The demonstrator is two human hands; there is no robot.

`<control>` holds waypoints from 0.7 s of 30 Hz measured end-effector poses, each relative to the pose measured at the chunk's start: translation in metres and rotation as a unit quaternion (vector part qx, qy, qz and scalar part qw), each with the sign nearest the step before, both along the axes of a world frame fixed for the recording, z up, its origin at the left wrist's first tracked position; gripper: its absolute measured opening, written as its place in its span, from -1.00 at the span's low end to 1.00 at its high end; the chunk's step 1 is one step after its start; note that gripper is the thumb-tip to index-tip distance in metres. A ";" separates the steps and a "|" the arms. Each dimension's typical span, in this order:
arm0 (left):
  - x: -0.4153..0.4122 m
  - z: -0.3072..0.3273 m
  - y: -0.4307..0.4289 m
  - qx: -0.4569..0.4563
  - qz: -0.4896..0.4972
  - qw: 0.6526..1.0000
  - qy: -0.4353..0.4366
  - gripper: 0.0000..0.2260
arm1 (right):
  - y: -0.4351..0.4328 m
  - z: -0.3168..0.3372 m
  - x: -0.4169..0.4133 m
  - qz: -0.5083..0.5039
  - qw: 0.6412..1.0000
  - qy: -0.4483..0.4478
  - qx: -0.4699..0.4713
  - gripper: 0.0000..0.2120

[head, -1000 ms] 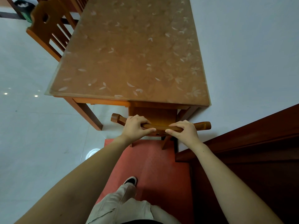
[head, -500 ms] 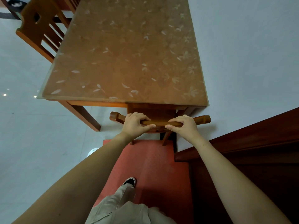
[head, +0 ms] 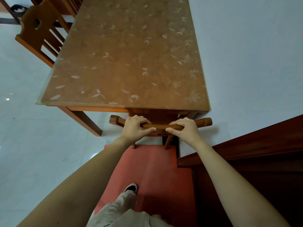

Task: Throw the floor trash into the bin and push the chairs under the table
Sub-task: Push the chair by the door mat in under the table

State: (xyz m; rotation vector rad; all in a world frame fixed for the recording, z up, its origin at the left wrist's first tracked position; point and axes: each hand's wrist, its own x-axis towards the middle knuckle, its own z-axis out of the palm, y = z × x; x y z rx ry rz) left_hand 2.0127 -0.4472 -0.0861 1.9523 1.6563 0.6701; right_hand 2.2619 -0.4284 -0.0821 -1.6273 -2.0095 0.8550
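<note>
Wooden chair [head: 203,122] top rail, tucked at the table [head: 124,63] edge, gripped by both hands: left [head: 134,128], right [head: 185,129].

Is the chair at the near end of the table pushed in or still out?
Pushed in: the chair has its seat hidden under the table, top rail at the edge, left hand and right hand gripping it.

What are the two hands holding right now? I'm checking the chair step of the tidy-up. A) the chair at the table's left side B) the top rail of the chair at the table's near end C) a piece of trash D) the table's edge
B: the left hand and right hand both wrap the curved top rail of the chair at the near end of the table.
</note>
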 end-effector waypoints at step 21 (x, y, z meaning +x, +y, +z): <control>0.003 -0.001 0.019 0.012 0.006 1.000 0.003 -0.61 | 0.022 -0.004 0.003 0.002 1.000 0.003 0.021 -0.45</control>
